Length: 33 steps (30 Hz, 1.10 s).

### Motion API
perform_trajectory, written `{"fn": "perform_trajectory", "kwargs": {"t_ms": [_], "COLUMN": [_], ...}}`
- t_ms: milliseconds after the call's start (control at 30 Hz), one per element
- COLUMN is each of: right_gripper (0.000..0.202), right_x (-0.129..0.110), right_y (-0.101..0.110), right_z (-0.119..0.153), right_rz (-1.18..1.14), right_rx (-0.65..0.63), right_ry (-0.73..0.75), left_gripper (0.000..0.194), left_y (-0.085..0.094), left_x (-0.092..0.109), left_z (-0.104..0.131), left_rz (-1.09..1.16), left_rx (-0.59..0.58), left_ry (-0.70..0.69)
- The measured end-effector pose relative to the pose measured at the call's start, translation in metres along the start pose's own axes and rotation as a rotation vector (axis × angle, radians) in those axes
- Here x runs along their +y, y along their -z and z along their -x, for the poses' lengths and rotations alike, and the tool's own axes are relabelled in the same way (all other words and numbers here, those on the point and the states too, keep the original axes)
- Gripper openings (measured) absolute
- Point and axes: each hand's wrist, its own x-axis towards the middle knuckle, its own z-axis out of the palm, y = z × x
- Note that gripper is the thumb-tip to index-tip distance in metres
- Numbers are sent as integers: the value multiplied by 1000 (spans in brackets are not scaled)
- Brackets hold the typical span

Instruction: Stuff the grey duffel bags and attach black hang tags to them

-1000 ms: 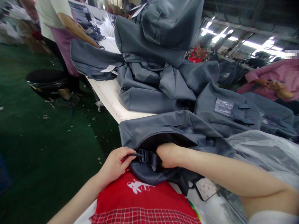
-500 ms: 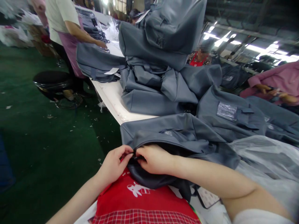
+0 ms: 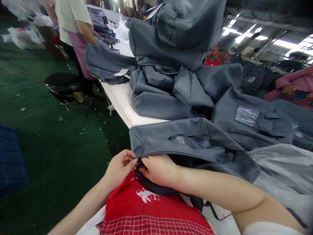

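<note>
A dark grey-blue bag [image 3: 168,130] lies on the table edge in front of me, its long zip opening gaping toward my body. My left hand [image 3: 121,166] pinches the bag at the left end of this opening, thumb and forefinger together. Right beside it, my right hand [image 3: 158,169] has its fingers curled on the same corner, with the wrist lying across the opening. The small part between the fingertips is dark and mostly hidden. A red apron [image 3: 132,205] with a white print lies just under both hands.
Grey-blue bags [image 3: 168,42] are piled high behind on the white table [image 3: 114,93]. Clear plastic sheeting [image 3: 286,176] lies at the right, near a partly covered phone [image 3: 221,212]. A black stool [image 3: 63,81], blue crate [image 3: 12,160] and co-workers stand around.
The view has shifted slightly, so the scene sits further right. Both hands stay at the bag's left corner; my left fingers have curled in a little more.
</note>
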Motion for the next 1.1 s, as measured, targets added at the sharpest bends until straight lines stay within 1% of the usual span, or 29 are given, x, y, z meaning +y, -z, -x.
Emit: {"fn": "perform_trajectory", "kwargs": {"t_ms": [67, 100, 133, 200, 233, 267, 300, 367, 400, 433, 467, 567, 700, 800, 900, 1000, 1100], "right_gripper": [21, 22, 22, 21, 22, 23, 25, 27, 29, 31, 32, 33, 32, 33, 33, 34, 32], "right_x": [-3, -3, -2, 1, 3, 5, 8, 12, 14, 15, 17, 19, 16, 12, 10, 8, 6], "right_y": [-7, -10, -11, -11, -9, -7, -5, 0, 2, 4, 5, 4, -4, -10, -14, -14, -10], "right_z": [0, 0, 0, -1, -2, -3, -4, -8, -11, -13, -15, -19, -22, -26, -31, -38, -47], "right_rz": [97, 123, 134, 115, 91, 62, 30, -48, -91, -129, -159, -183, -134, -57, 20, 65, 56], "right_rx": [15, 17, 20, 35, 39, 36, 21, -49, -92, -128, -153, -156, -135, -106, -114, -188, -328], "right_ry": [34, 51, 64, 73, 70, 61, 51, 42, 42, 46, 52, 52, 94, 123, 137, 146, 212], "left_gripper": [27, 29, 30, 33, 34, 34, 35, 39, 41, 42, 42, 40, 38, 39, 38, 36, 34], "left_y": [0, 1, 2, 3, 3, 2, 1, -4, -6, -9, -11, -14, -17, -19, -22, -22, -23], "left_x": [-3, -7, -12, -27, -35, -44, -53, -67, -71, -74, -76, -78, -76, -72, -67, -62, -59], "left_z": [0, 0, 1, 2, 2, 3, 3, 3, 3, 3, 4, 8, 13, 15, 16, 17, 17], "left_rz": [141, 168, 158, 48, -18, -67, -83, -20, 26, 52, 55, -22, -160, -279, -370, -453, -497], "left_rx": [-12, 21, 76, 191, 212, 197, 159, 57, 26, 20, 38, 161, 258, 301, 307, 308, 311], "left_ry": [63, 58, 40, 8, 5, 10, 22, 65, 92, 117, 131, 99, 88, 76, 46, 18, -1]}}
